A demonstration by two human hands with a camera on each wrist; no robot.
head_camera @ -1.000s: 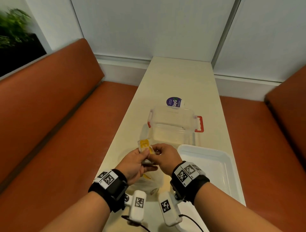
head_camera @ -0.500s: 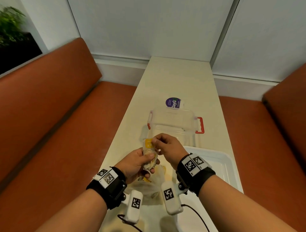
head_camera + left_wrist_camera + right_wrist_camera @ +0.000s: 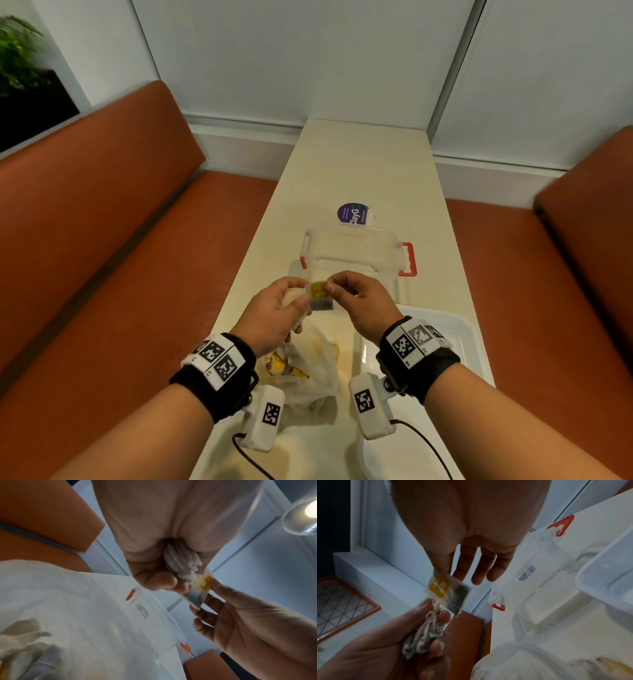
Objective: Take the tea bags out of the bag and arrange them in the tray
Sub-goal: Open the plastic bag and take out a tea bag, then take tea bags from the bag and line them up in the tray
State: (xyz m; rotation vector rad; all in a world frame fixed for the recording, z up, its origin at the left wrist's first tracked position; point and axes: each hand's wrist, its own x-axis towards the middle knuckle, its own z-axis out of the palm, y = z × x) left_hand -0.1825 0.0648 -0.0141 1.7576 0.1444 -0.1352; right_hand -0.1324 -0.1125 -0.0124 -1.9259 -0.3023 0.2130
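My right hand (image 3: 337, 291) pinches a tea bag (image 3: 320, 296) with a yellow tag between thumb and forefinger; its other fingers are spread. The same tea bag (image 3: 448, 592) (image 3: 199, 592) hangs in the air above the table. My left hand (image 3: 291, 301) grips the bunched white neck of the plastic bag (image 3: 423, 637) (image 3: 181, 562), right beside the tea bag. The plastic bag (image 3: 308, 370) hangs down below, with yellow tea bags showing through it. The white tray (image 3: 459, 339) lies at the right, under my right wrist.
A clear plastic box (image 3: 356, 253) with red latches stands just beyond my hands, with a purple-labelled item (image 3: 354, 214) behind it. The narrow cream table (image 3: 359, 161) runs away from me between two orange benches (image 3: 102, 240).
Both hands have risen and moved away from me. The tea bag has come out of the bag's neck and now hangs in my right hand's pinch beside the left hand.
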